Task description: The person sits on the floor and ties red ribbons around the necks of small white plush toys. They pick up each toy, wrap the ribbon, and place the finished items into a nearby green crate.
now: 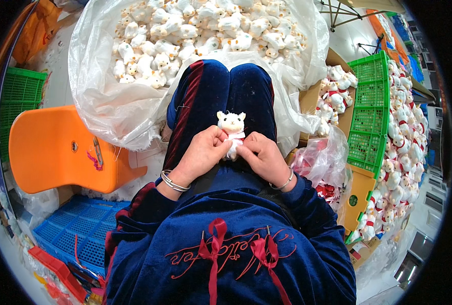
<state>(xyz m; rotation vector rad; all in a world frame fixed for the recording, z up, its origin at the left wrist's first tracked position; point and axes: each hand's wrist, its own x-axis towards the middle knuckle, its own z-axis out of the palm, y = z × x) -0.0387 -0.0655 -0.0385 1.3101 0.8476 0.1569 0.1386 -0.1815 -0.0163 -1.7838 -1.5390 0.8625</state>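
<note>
A small white plush animal (231,122) with pointed ears and dark eyes sits upright on my lap, facing me. Around its neck is a pale ribbon (235,136) with a bit of red below it. My left hand (201,152) pinches the toy's neck and chest from the left, thumb and fingers closed. From the right, my right hand (264,157) grips it the same way, with the thumb on its front. Whether the fingertips hold the ribbon itself or the plush is hard to make out. My hands partly cover the toy's lower body.
Beyond my knees, a translucent plastic sack (96,76) holds a heap of plush toys (210,30). On the left, an orange stool (58,147) carries thread snips (98,151). At right are a toy-filled cardboard box (306,104), a clear bag (332,152) and a green crate (368,117).
</note>
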